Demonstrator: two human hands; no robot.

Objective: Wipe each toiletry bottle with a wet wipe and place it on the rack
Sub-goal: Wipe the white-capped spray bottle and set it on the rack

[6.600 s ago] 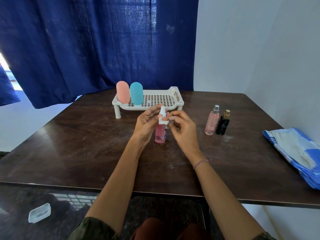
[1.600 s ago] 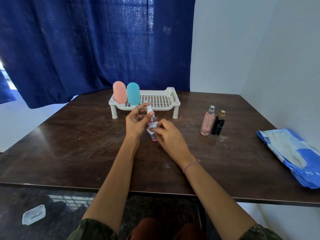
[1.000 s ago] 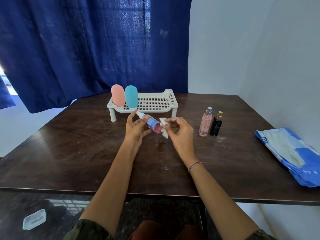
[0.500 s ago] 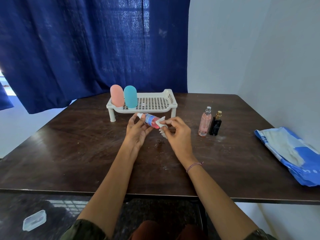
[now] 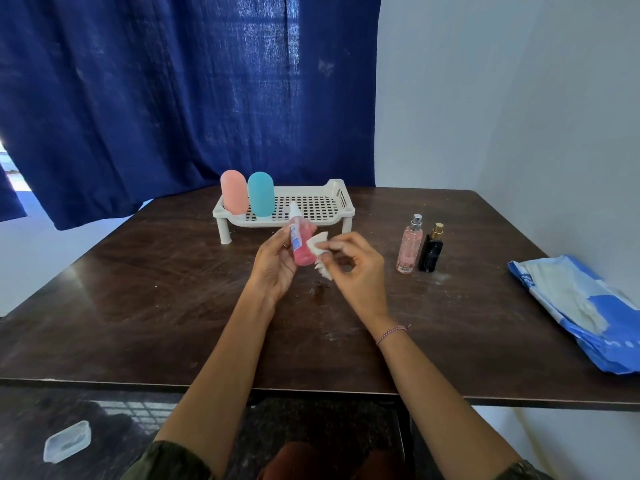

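pink bottle (image 5: pixel 302 247) and wipe (image 5: pixel 317 247) in hands

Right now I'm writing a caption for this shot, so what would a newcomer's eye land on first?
First, the two hands at the table's centre: the left hand holds a pink spray bottle upright while the right hand presses a white wet wipe to it. Behind them, a pink bottle and a teal bottle stand on the white rack against the blue curtain.
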